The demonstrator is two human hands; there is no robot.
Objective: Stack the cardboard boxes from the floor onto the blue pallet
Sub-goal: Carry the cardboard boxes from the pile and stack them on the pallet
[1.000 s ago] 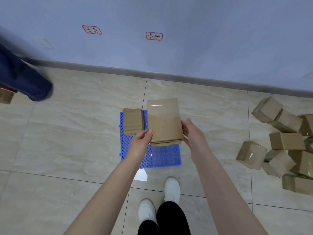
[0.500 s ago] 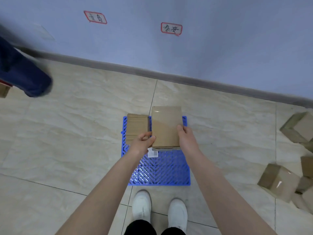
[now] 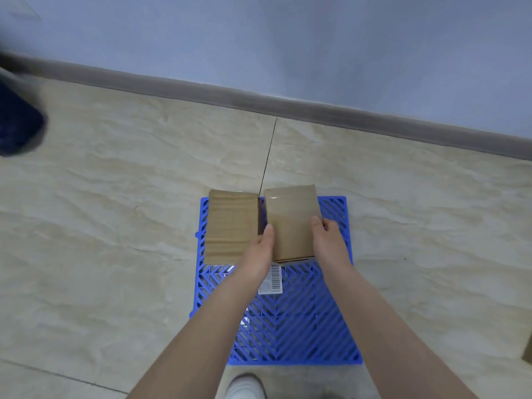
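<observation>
Here both hands hold one cardboard box [image 3: 290, 223] over the far half of the blue pallet [image 3: 290, 329]. The left hand [image 3: 259, 251] grips its left side, with the thumb lying on the top face near the edge. The right hand [image 3: 328, 240] grips the right side, with the fingers curled over that edge. The box's top is flat and level, glossy with tape. Whether its bottom already touches the grid cannot be told.

Just beside it, on the pallet's far left corner, sits a second box [image 3: 233, 226] of plain corrugated card. Only a thin dark slit separates the two, and the left hand's fingers lie down in that slit. This neighbour blocks any room to the left, while open blue grid shows to the right of the held box and across the whole near half.

A white barcode label [image 3: 272, 280] shows just below the held box's near edge, partly behind the left wrist. Whether it is stuck to the box or lies on the grid is unclear.

Both forearms cross the near part of the pallet. A white shoe [image 3: 244, 387] stands at its near edge on the beige tile floor [image 3: 115, 197]. A blurred dark blue shape [image 3: 17, 125] sits at the left border, and the corner of another carton [image 3: 528, 351] pokes in at the right. A grey skirting [image 3: 316, 106] runs under the pale wall [image 3: 288, 38].
</observation>
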